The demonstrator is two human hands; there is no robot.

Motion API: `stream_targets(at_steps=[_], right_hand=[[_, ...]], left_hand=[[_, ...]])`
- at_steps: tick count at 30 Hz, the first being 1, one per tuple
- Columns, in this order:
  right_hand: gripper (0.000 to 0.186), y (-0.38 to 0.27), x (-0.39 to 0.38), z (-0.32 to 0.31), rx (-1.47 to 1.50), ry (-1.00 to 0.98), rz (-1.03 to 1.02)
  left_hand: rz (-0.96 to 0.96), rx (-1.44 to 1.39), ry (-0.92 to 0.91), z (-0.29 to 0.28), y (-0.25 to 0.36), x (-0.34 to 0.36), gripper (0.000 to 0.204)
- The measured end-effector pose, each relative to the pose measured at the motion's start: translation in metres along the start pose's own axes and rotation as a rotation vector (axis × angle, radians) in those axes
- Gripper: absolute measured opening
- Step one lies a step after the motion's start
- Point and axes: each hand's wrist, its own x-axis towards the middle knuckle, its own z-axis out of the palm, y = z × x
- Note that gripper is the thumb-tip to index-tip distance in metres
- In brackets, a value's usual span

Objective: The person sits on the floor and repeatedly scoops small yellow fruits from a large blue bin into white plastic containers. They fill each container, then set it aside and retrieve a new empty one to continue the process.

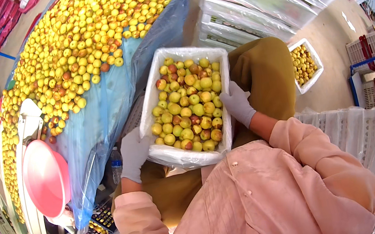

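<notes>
A white box lined with clear plastic [148,81] lies tilted across my lap. It is filled with small round fruits [190,101], yellow-green with reddish-brown patches, which look like jujubes. My left hand [134,153], in a pale glove, grips the box at its lower left corner. On the opposite side my right hand [237,103], gloved too, holds the right wall. Each hand's fingertips are partly hidden by the box. To the left, a large heap of the same fruit [80,40] is spread over a blue plastic sheet [92,128].
A pink basin [45,178] stands at the left, beside the sheet. Plastic-wrapped stacks of boxes [252,2] rise at the far right. Another white box of fruit [318,63] sits on the floor to my right. A water bottle [116,164] is near my left hand.
</notes>
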Motion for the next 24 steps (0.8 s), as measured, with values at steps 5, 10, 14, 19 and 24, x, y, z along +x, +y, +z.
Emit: stream_targets(at_steps=[5, 10, 14, 19, 24], right_hand=[[0.039, -0.065, -0.033, -0.041, 0.091, 0.103, -0.163], [0.042, -0.119, -0.043, -0.133, 0.199, 0.208, -0.320], [0.039, -0.168, -0.103, -0.165, 0.293, 0.331, -0.432], [0.042, -0.201, -0.153, -0.164, 0.189, 0.546, -0.403], [0.049, -0.204, -0.198, -0.157, 0.080, 0.753, -0.225]], left_hand=[[0.129, -0.035, 0.079, -0.051, 0.069, -0.028, 0.033], [0.214, -0.014, 0.125, -0.074, 0.205, -0.057, 0.034], [0.363, -0.188, 0.048, -0.106, 0.194, -0.084, 0.043], [0.449, -0.345, -0.268, -0.122, 0.187, -0.060, 0.040], [0.599, -0.458, -0.515, -0.104, 0.179, -0.009, 0.034]])
